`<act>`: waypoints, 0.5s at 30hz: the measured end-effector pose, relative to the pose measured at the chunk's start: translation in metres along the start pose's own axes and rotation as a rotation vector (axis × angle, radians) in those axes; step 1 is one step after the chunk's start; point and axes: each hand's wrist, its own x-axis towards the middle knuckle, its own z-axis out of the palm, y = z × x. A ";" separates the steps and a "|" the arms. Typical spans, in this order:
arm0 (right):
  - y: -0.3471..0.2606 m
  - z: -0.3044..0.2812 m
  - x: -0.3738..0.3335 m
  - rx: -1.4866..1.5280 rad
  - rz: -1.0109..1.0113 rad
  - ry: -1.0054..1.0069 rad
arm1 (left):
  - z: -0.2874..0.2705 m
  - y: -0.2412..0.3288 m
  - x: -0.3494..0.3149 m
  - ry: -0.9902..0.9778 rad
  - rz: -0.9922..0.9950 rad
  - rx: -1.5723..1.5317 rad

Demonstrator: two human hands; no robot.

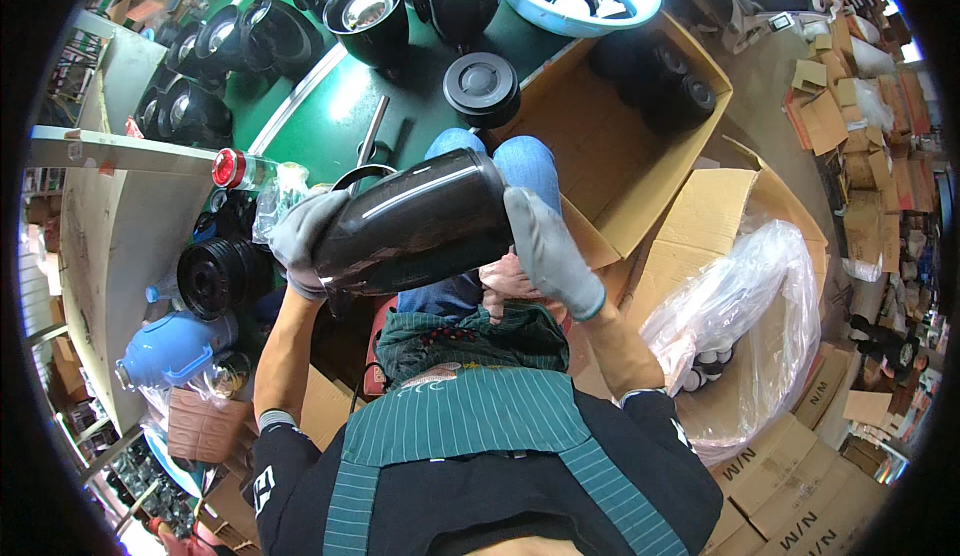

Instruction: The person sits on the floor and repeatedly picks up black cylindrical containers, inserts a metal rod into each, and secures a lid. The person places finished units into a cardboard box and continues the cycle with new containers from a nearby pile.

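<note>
A glossy black jug body [420,221] lies tilted on its side above my lap, its right end higher than its left. My left hand [305,241], in a grey glove, is wrapped round the left end. At the other end my gloved right hand [548,251] grips the jug body, with its fingers against the end and side. Crumpled pinkish cloth [508,281] shows just below my right hand; whether that hand holds it too, I cannot tell. Beyond the jug body, a round black lid-like part [481,86] sits at the green table's near edge.
On the green table [330,116] stand several black jugs [366,18] and a light-blue basin [585,16] of small parts. An open cardboard box [610,146] with black pieces is at the right, near a plastic-lined carton [740,326]. A blue bottle [180,346] stands left.
</note>
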 end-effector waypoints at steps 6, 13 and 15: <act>0.092 0.009 0.027 -0.328 -0.216 -0.078 | -0.021 0.016 0.024 -0.260 0.457 0.208; -0.045 -0.042 0.003 -0.037 0.017 -0.172 | 0.035 -0.013 -0.011 -0.026 -0.138 -0.277; -0.030 -0.026 -0.021 -0.068 -0.341 0.133 | 0.055 -0.003 -0.001 -0.067 -0.119 -0.327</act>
